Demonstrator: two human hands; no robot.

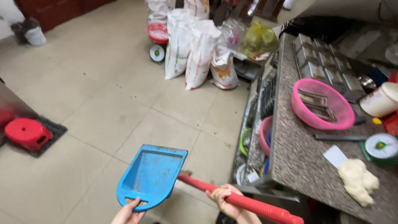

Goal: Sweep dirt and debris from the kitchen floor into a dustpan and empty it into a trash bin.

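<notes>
My left hand [128,213] grips the near edge of a blue plastic dustpan [151,174], held above the tiled floor with its open mouth pointing away from me. My right hand [226,201] is closed around a red ribbed handle [240,201] that runs from beside the dustpan down to the lower right. The head at the end of this handle is hidden behind the dustpan. Both hands are at the bottom edge of the head view.
A speckled stone counter [298,157] on the right holds a pink basket [321,103] of metal tins, dough [358,180], a small scale [381,149] and a white tub [379,101]. White sacks [192,45] stand at the back. A red stool [27,132] sits left.
</notes>
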